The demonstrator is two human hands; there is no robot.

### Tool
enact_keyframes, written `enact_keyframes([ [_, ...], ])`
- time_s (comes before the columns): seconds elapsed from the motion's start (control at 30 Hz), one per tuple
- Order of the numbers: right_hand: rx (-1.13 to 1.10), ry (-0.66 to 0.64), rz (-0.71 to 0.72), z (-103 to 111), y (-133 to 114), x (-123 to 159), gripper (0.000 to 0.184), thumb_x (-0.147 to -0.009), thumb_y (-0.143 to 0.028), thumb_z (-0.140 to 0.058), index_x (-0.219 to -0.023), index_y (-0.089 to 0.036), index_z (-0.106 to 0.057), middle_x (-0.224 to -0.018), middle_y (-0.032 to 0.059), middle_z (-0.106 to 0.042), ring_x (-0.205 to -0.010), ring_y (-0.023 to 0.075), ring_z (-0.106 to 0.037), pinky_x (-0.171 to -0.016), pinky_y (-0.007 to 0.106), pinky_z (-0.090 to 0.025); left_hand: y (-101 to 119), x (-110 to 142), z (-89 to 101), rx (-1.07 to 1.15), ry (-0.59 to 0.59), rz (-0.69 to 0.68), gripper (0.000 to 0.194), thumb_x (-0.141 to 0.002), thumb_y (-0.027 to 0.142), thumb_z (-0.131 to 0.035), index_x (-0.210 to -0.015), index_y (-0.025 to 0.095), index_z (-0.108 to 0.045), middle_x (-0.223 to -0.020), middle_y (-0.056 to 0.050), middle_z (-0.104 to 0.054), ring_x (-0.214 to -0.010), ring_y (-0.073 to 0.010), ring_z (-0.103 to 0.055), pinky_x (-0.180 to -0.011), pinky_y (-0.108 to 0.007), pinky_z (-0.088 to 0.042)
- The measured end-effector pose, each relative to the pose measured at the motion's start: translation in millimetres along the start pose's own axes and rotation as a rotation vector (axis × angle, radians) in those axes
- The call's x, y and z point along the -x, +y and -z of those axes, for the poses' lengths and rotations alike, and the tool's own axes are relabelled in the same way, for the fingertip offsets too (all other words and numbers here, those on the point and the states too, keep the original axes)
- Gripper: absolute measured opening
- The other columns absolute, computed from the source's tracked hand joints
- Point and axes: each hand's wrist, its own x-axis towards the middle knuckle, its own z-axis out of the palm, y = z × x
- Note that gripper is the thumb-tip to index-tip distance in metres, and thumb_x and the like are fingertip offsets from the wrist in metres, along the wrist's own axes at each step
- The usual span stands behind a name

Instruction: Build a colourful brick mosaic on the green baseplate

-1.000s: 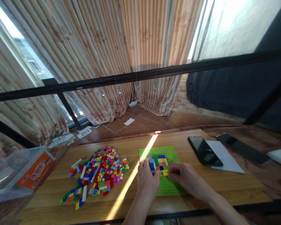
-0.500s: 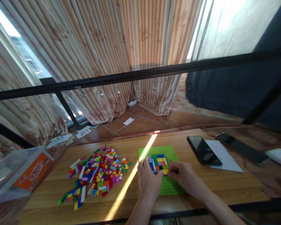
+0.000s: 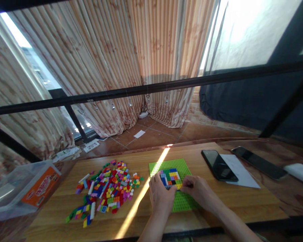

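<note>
A green baseplate (image 3: 173,165) lies on the wooden table with a patch of small coloured bricks (image 3: 170,178) pressed onto its middle. My left hand (image 3: 161,196) rests on the plate's near left part, fingers bent at the edge of the brick patch. My right hand (image 3: 197,193) sits at the patch's right side, fingers pinched together against the bricks; whether a brick is between them is hidden. A loose pile of coloured bricks (image 3: 108,186) is spread to the left of the plate.
A clear plastic box with an orange label (image 3: 25,191) stands at the left table end. A black phone (image 3: 218,165) lies partly on a white sheet (image 3: 239,171) to the right, a second phone (image 3: 260,162) beyond it. A black rail (image 3: 151,89) crosses the view.
The view has tilted up a little. Both hands stay at the brick patch, drawn slightly closer together at its near edge.
</note>
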Motion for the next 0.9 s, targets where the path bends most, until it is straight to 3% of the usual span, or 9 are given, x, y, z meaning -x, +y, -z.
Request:
enact_keyframes([
  [0.13,-0.004,-0.003,-0.005,8,6,-2,0.008,-0.066,-0.027,-0.061,-0.067,-0.019,-0.063,-0.061,-0.0013,-0.066,-0.058,0.0145,-0.058,-0.054,0.024,-0.038,-8,4,4.3,0.058,-0.052,-0.042,0.054,-0.074,0.026,-0.057,-0.125,0.015,-0.044,-0.125,-0.012,-0.052,-0.119,-0.0235,-0.045,-0.102,-0.034,-0.034],
  [0.23,0.001,0.025,-0.017,20,9,-5,0.013,-0.071,-0.029,-0.054,-0.068,-0.019,-0.062,-0.063,0.0001,-0.066,-0.061,0.0158,-0.059,-0.056,0.025,-0.039,-14,2,11.3,0.098,-0.074,0.022,0.048,-0.081,0.024,-0.046,-0.127,0.012,-0.042,-0.126,-0.014,-0.052,-0.118,-0.0222,-0.048,-0.099,-0.033,-0.037],
  [0.37,0.019,0.089,0.001,29,0,-10,0.024,-0.079,-0.035,-0.047,-0.07,-0.02,-0.062,-0.065,0.0011,-0.065,-0.064,0.0177,-0.06,-0.06,0.028,-0.041,-16,-4,28.0,0.114,-0.042,0.098,0.044,-0.084,0.023,-0.041,-0.126,0.011,-0.046,-0.119,-0.015,-0.058,-0.108,-0.0217,-0.056,-0.094,-0.033,-0.042],
  [0.53,0.03,0.088,0.088,17,-20,-13,0.025,-0.083,-0.036,-0.044,-0.075,-0.021,-0.063,-0.072,0.0022,-0.068,-0.069,0.0193,-0.062,-0.064,0.029,-0.043,-25,-13,57.5,0.216,0.061,0.156,0.047,-0.082,0.019,-0.042,-0.128,0.013,-0.044,-0.123,-0.012,-0.057,-0.105,-0.0185,-0.059,-0.091,-0.029,-0.045],
  [0.67,0.05,0.079,0.138,6,-26,-15,0.027,-0.084,-0.039,-0.043,-0.078,-0.022,-0.063,-0.073,0.0024,-0.069,-0.069,0.0197,-0.063,-0.064,0.03,-0.043,-52,-22,92.0,0.24,0.162,0.132,0.037,-0.081,0.019,-0.045,-0.116,0.014,-0.053,-0.108,-0.01,-0.065,-0.099,-0.0172,-0.061,-0.087,-0.028,-0.046],
  [0.77,0.038,0.057,0.148,-1,-27,-18,0.028,-0.084,-0.041,-0.043,-0.081,-0.023,-0.064,-0.074,0.0023,-0.07,-0.068,0.02,-0.063,-0.064,0.03,-0.044,-81,-25,123.6,0.18,0.189,0.062,0.024,-0.08,0.019,-0.047,-0.098,0.016,-0.062,-0.094,-0.007,-0.069,-0.091,-0.0172,-0.063,-0.083,-0.028,-0.048],
  [0.9,0.055,0.025,0.153,-11,-31,-23,0.028,-0.084,-0.042,-0.045,-0.079,-0.024,-0.065,-0.072,0.0015,-0.07,-0.068,0.02,-0.063,-0.063,0.03,-0.045,-114,-22,155.9,0.086,0.19,0.081,0.018,-0.077,0.015,-0.049,-0.084,0.016,-0.065,-0.08,-0.003,-0.07,-0.08,-0.0161,-0.064,-0.075,-0.026,-0.049],
])
